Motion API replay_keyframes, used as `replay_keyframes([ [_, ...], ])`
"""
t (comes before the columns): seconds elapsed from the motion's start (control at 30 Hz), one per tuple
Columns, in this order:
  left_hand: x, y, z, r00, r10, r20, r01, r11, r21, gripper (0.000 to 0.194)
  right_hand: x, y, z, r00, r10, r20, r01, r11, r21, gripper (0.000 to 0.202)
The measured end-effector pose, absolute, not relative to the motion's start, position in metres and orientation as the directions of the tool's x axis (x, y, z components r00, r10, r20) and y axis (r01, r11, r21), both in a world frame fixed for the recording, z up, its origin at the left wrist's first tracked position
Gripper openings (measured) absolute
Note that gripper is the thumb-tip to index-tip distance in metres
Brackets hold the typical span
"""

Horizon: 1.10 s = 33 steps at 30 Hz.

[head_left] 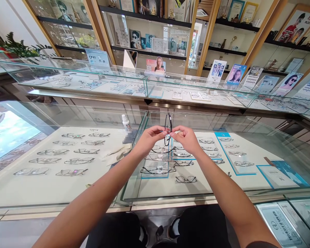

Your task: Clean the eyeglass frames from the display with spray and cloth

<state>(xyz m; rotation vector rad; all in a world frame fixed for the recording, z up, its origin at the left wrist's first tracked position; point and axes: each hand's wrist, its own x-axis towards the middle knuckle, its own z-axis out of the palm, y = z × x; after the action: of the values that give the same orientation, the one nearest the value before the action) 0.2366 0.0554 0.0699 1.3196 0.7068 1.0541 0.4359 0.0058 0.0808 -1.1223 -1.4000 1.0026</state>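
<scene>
Both hands meet in front of me above the glass counter, around a pair of dark-framed eyeglasses point(166, 120) turned nearly edge-on. My left hand point(151, 138) pinches the frame near its middle from the left, thumb and finger pressed together. From the right, my right hand point(186, 138) pinches it at about the same height, fingers closed. Fingertips cover the middle of the frame. Below, under the glass, rows of eyeglasses point(158, 170) lie on a pale display board. A round-lensed pair of glasses point(186, 179) lies nearest the counter's front edge.
A white spray bottle point(125, 122) and a crumpled beige cloth point(119, 153) are on the counter left of my hands. More eyeglasses point(86, 151) fill the left case. Behind runs a second glass showcase point(113, 77), with advertising cards point(217, 71) on top. Shelves line the wall.
</scene>
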Motion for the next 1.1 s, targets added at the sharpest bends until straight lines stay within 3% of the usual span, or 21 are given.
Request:
replay_keyframes([
  [0.4, 0.235, 0.06, 0.069, 0.351, 0.919, 0.177, -0.178, -0.12, 0.977, 0.046, 0.444, 0.007, 0.086, 0.085, 0.966, 0.243, 0.191, 0.224, -0.956, 0.035],
  [0.6, 0.226, 0.072, 0.066, 0.361, 0.908, 0.212, -0.121, -0.18, 0.976, 0.049, 0.464, 0.005, 0.091, 0.231, 0.858, 0.458, 0.447, 0.325, -0.833, 0.023],
  [0.77, 0.222, 0.079, 0.063, 0.419, 0.883, 0.21, -0.041, -0.213, 0.976, 0.049, 0.477, 0.001, 0.097, 0.238, 0.776, 0.584, 0.651, 0.318, -0.689, 0.022],
  [1.0, 0.226, 0.072, 0.067, 0.359, 0.908, 0.217, -0.121, -0.186, 0.975, 0.048, 0.46, -0.004, 0.094, 0.283, 0.554, 0.783, 0.701, 0.438, -0.563, 0.021],
  [1.1, 0.228, 0.069, 0.067, 0.354, 0.903, 0.245, -0.127, -0.213, 0.969, 0.045, 0.445, -0.008, 0.089, 0.202, 0.631, 0.749, 0.665, 0.474, -0.578, 0.023],
])
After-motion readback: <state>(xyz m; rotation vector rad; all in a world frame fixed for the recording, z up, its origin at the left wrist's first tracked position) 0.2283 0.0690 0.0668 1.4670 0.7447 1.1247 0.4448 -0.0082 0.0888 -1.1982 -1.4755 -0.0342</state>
